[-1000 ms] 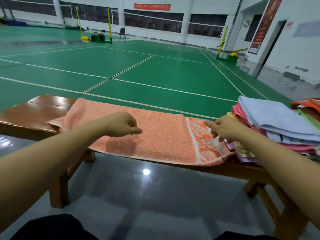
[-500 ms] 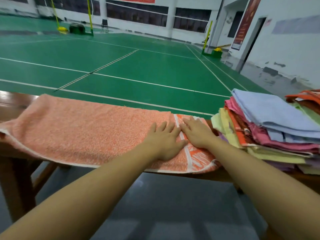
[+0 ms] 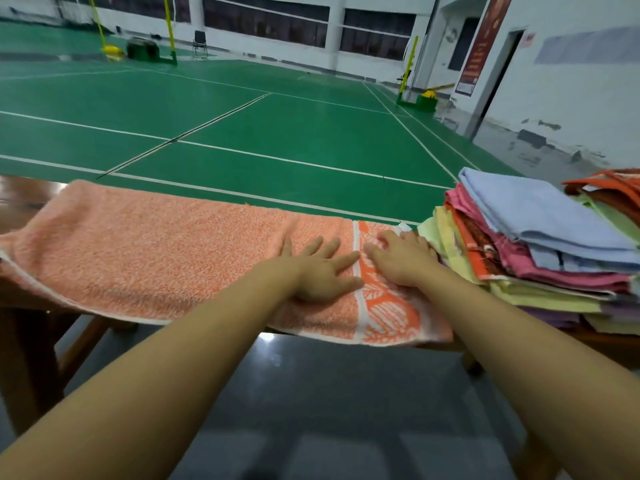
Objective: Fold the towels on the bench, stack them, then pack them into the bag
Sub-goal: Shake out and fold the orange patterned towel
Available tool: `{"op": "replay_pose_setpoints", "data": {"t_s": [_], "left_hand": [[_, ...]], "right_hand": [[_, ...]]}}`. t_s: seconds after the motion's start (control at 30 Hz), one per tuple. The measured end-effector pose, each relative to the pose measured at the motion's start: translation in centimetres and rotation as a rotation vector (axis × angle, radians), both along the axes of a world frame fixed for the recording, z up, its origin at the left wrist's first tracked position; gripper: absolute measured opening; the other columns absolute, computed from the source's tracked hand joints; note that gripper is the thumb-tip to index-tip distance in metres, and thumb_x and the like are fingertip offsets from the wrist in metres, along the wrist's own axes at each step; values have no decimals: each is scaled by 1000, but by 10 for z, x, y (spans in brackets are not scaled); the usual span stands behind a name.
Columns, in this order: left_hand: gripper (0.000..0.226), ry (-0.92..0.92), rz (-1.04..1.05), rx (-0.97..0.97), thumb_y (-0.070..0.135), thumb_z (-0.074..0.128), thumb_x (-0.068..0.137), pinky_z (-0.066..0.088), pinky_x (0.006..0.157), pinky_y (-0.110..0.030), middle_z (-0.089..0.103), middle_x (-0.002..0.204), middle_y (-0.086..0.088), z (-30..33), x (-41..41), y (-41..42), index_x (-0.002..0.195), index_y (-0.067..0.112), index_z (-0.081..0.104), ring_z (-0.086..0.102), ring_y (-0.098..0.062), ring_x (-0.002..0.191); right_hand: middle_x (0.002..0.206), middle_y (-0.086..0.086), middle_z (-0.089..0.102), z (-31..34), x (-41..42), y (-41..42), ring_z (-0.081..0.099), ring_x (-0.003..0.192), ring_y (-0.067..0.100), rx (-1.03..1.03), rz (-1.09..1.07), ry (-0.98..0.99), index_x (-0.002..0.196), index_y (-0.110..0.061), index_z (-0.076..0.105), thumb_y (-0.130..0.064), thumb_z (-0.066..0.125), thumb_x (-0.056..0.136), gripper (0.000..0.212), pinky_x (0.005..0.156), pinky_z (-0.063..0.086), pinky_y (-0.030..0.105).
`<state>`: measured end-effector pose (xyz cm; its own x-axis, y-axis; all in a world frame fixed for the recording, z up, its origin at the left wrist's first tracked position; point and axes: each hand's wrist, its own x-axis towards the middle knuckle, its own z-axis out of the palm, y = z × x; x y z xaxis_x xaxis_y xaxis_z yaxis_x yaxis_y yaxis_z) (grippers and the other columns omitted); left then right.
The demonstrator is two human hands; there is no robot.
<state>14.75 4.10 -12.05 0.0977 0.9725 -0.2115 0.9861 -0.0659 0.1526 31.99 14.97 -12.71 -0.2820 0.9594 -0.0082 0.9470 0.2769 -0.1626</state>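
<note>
So there's this long orange towel (image 3: 166, 251) spread lengthwise along the wooden surface (image 3: 20, 195), running left to right, with its near edge hanging a bit over the front. The right end has a bright orange leaf-pattern band set off by a white stripe.

Both hands are down flat on that right end, side by side. The left hand (image 3: 318, 271) is palm down on the plain speckled part, fingers straight and a little spread, tips pointing toward the white stripe, not gripping anything, just pressing on the cloth. The right hand (image 3: 401, 259) sits just right of it on the patterned band, also palm down with the fingers mostly straight, maybe slightly bent at the far tips, hard to say. It doesn't look like it's got hold of any fabric either. The two hands are nearly touching at the fingertips around the stripe.

Right next to the right hand is a pile of towels (image 3: 540, 251), messy-ish stack: light blue on top, pink under that, then orange, pale yellow-green, and some lilac at the bottom. The orange towel's right end is touching or tucked just against the pile's left edge, can't tell which.

Further right, at the frame edge, there's another heap of orange and green cloth (image 3: 613, 199).

Behind it all is a green court floor (image 3: 277, 133) with white lines, and shiny grey floor (image 3: 311, 393) on the near side under the arms.
</note>
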Motion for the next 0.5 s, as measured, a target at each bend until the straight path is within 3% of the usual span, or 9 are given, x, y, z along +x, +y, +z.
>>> {"op": "replay_pose_setpoints", "data": {"t_s": [0.07,0.13,0.2,0.27,0.33,0.4,0.43,0.5], "left_hand": [[72,-37,2,-56,77,30,94,-7,116,-71,-8,169,6,10,-11,-1,157,52,5,-6,-25,156],[67,-117,20,-17,67,48,93,10,118,-68,14,167,0,18,-11,-4,154,49,26,14,-30,153],[53,-196,-15,131,55,60,93,30,114,-51,44,146,-8,24,6,-8,141,37,51,38,-29,136],[32,-302,-98,281,45,64,94,44,99,-35,62,113,-1,26,33,-13,117,24,68,56,-18,109],[22,-435,-104,328,39,68,93,55,81,-37,70,91,1,25,59,-16,94,17,72,64,-16,85],[25,-511,-73,330,39,72,90,55,73,-42,70,82,-2,20,76,-16,84,15,71,63,-19,75],[29,-543,-50,323,41,73,88,54,71,-44,70,80,-3,16,82,-14,81,14,70,63,-20,73],[36,-579,6,315,49,73,84,55,67,-44,68,75,-4,10,93,-15,79,14,67,63,-22,70]], "right_hand": [[156,19,35,10,-1,11,33,142,40,8,-38,56,152,-22,39,-65,36,97,70,117,30,49],[154,21,41,20,-1,22,40,139,40,9,-68,100,152,-11,38,-59,40,100,71,113,36,46],[152,21,45,30,-2,26,45,136,39,-19,-92,135,150,-4,36,-52,41,103,68,106,41,40],[138,21,56,37,-4,26,56,122,37,-21,-83,126,140,2,47,-45,45,105,59,87,43,34],[115,19,66,37,-7,28,60,103,36,24,-75,108,110,0,61,-45,53,102,46,76,40,32],[83,13,62,34,-8,30,61,91,36,45,-117,129,78,-4,55,-48,62,97,48,71,39,33],[74,11,56,33,-8,30,59,85,35,39,-140,129,71,-6,51,-51,65,93,52,70,40,33],[74,11,54,32,-10,26,54,81,32,38,-170,64,67,-8,48,-61,68,87,60,72,41,33]]}}
